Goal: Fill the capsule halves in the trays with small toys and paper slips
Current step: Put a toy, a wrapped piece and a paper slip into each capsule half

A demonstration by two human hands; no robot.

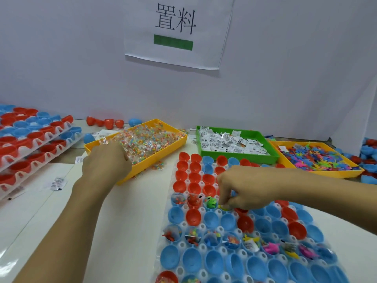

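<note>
From my remote seat: white table (126,221), white wall behind with a paper sign (179,31) taped up. Centre, a clear plastic tray of red and blue capsule halves (234,231) lies flat on the table. In it, one row nearer me holds halves already loaded with small coloured toys and slips; most other halves I see are bare inside. Right hand (242,190) hovers over the tray's middle row, fingers (224,203) curled down and pinching a small yellow toy (224,207) just above a capsule half, right beside a half holding a green toy (211,202). Left hand (106,164) reaches into the near corner of a yellow plastic bin of clear packets of coloured beads (142,141); its fingers are hidden among the packets, so I cannot tell whether they grip anything. Behind the tray, a green plastic bin of folded white paper slips (232,141). To its right, a second yellow bin heaped with small bright rubber toys (318,158). Far left, stacked trays of red and blue halves (30,144). A few loose red and blue halves (106,122) sit by the wall; one stray paper slip (58,183) lies on the table left of my left arm.
</note>
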